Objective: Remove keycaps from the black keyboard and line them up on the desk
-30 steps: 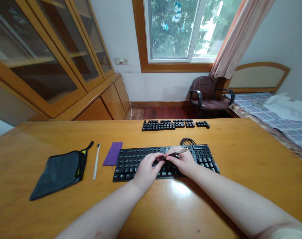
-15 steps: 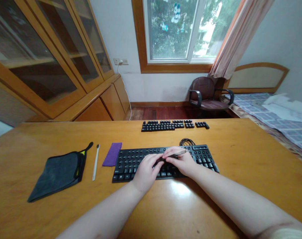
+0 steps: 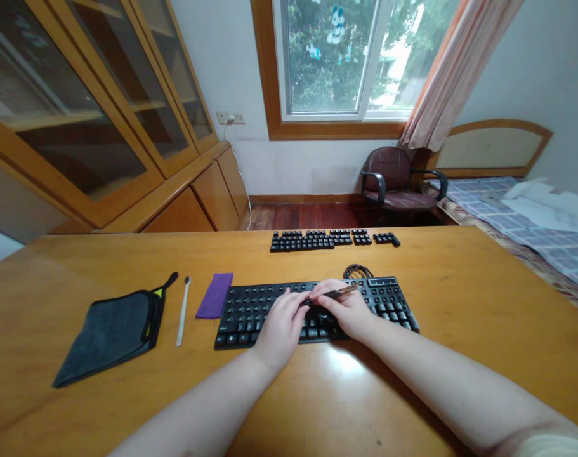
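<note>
A black keyboard (image 3: pixel 255 308) lies across the table in front of me, many of its keycaps off on the left and upper parts. Over its middle, my right hand (image 3: pixel 346 310) grips a slim dark tool (image 3: pixel 340 292), its lighter brown end sticking out to the right; whether it is a pair of tweezers I cannot tell. My left hand (image 3: pixel 280 324) meets it at the fingertips, thumb and fingers closed together. What the left fingers pinch, if anything, is hidden. Black keycaps (image 3: pixel 302 242) stand in rows along the table's far edge.
Left of the keyboard lie a purple cloth (image 3: pixel 214 296), a white toothbrush (image 3: pixel 183 312) and a folded grey cloth (image 3: pixel 110 333). A coiled cable (image 3: pixel 358 271) sits behind the keyboard. Beyond the wooden table (image 3: pixel 464 304) are a chair (image 3: pixel 391 178) and a bed (image 3: pixel 517 197).
The slim tool has tilted and shifted slightly between my fingers. My left fingers have lifted a little and bent; both hands stay over the same part of the keyboard.
</note>
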The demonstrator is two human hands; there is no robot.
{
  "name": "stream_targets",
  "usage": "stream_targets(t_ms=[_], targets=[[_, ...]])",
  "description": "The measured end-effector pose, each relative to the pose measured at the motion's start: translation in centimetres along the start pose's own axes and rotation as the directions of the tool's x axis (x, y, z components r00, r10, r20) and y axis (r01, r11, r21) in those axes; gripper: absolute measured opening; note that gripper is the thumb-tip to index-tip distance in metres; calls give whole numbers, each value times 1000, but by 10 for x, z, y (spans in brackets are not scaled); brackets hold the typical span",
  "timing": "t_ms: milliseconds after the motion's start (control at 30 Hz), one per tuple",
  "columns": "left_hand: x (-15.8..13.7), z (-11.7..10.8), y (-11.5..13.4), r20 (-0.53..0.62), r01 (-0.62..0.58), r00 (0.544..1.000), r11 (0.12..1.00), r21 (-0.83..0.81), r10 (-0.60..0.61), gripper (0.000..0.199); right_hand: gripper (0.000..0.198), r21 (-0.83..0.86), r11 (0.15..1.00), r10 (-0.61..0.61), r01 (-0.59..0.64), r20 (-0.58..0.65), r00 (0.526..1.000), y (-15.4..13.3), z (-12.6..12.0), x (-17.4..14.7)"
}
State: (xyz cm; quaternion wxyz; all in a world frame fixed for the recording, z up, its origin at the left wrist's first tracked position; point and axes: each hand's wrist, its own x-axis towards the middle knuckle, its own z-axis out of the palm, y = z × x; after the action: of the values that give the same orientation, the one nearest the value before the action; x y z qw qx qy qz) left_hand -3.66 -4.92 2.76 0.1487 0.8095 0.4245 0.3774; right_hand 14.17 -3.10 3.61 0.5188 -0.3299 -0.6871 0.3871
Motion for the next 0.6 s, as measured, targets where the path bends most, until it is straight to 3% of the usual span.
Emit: stream_targets(t_ms=[600], targets=[[0, -1, 3, -45, 120, 992, 992, -47, -122, 24, 15, -253, 967, -10, 11, 6, 1000, -11, 1, -3]])
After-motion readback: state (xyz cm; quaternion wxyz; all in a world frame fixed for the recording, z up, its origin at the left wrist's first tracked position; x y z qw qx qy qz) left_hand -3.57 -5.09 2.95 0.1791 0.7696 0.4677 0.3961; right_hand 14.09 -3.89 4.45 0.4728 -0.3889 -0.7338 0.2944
